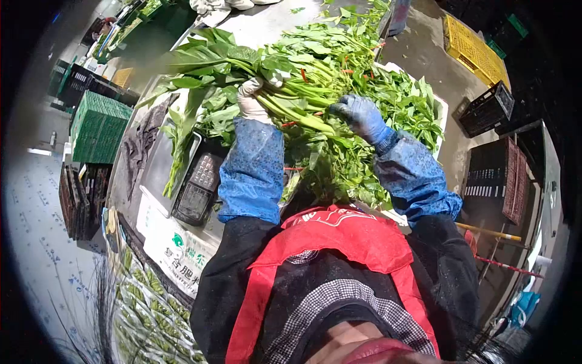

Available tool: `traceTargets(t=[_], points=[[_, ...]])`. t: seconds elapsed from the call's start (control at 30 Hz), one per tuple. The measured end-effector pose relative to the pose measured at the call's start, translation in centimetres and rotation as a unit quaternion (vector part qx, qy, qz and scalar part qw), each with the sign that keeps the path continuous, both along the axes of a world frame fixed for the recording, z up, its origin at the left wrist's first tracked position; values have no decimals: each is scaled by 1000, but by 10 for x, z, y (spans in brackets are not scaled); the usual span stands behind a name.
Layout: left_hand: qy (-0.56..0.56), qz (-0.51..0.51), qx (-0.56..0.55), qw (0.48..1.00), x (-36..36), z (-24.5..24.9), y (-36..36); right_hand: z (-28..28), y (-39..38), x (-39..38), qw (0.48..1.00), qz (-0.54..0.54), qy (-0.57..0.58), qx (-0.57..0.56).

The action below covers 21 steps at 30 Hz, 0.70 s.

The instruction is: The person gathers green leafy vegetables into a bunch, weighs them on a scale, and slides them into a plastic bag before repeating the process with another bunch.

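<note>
My left hand (255, 102), in a whitish glove, is closed round a bunch of long-stemmed leafy greens (297, 108). Its broad leaves point to the upper left and its pale stem ends lie toward my right hand. Beside those stem ends is my right hand (362, 116) in a blue glove, fingers curled in; what they hold, if anything, is hidden. More loose leafy greens (394, 100) are heaped under and behind both hands, partly in a white tray (441, 118). Several thin red strips (303, 75) show among the stems.
A black keypad device (200, 179) stands left of my left sleeve, near a dark cloth (143, 142). Green crates (100, 127) are stacked at left, with packed vegetables (151, 303) below. A yellow crate (476, 48) and dark crates (494, 179) stand at right.
</note>
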<state>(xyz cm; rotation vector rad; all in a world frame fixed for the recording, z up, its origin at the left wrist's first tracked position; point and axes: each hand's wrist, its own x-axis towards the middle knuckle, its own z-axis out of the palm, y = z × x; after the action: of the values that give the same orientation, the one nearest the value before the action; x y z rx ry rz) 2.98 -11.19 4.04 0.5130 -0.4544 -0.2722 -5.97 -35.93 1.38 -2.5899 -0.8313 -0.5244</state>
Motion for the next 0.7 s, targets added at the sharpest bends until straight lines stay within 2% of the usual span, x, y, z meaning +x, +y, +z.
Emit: traceTargets(t=[0.03, 0.07, 0.13, 0.17, 0.2, 0.23, 0.27, 0.3, 0.33, 0.4, 0.43, 0.47, 0.5, 0.53, 0.57, 0.6, 0.63, 0.67, 0.7], points=[[-56, -65, -22, 996, 7, -5, 9, -13, -8, 3, 999, -29, 35, 7], [-3, -22, -19, 1000, -1, 1, 16, -15, -16, 4, 989, -106, 103, -23], [36, -51, -53, 997, -4, 8, 34, -24, -42, 10, 945, -171, 244, -133], [29, -65, -64, 995, -4, 9, 41, -22, -49, 9, 972, -131, 187, -57], [24, -12, -41, 999, -3, 6, 44, -20, -49, 14, 991, -78, 104, 44], [47, -37, -2, 998, 1, -1, 55, -18, -47, 17, 989, -23, 19, 144], [18, 5, 1, 1000, -8, 3, 48, 6, -41, 15, 980, -30, 156, 119], [-8, 49, 4, 999, -17, 8, 40, 30, -30, 13, 979, -40, 180, 91], [-25, 37, -35, 998, -24, 13, 26, 45, -20, 12, 976, -50, 204, 62], [-73, -59, -81, 992, -22, 18, 14, 44, -10, 20, 974, 17, 206, 91], [-96, -108, -100, 984, -22, 20, 8, 38, -6, 22, 983, 90, 114, 108], [-53, -49, -79, 994, -30, 24, 10, 26, -8, 26, 974, 89, 196, 67], [-10, 10, -53, 999, -39, 29, 13, 16, -11, 29, 961, 51, 266, 60], [28, 2, -12, 1000, -37, 27, 19, 4, -13, 31, 941, 13, 334, 54], [51, 18, 34, 998, -33, 16, 26, -21, -20, 33, 920, 25, 329, 210], [74, 31, 80, 994, -29, 5, 34, -16, -25, 32, 908, -9, 363, 210], [174, -225, -62, 957, -9, -25, 44, -9, -26, 29, 891, -44, 398, 213], [193, -271, -76, 940, -8, -20, 42, -4, -26, 28, 945, -108, 301, 72], [126, -163, -53, 977, -11, -16, 42, -8, -32, 31, 951, -155, 268, 25]])
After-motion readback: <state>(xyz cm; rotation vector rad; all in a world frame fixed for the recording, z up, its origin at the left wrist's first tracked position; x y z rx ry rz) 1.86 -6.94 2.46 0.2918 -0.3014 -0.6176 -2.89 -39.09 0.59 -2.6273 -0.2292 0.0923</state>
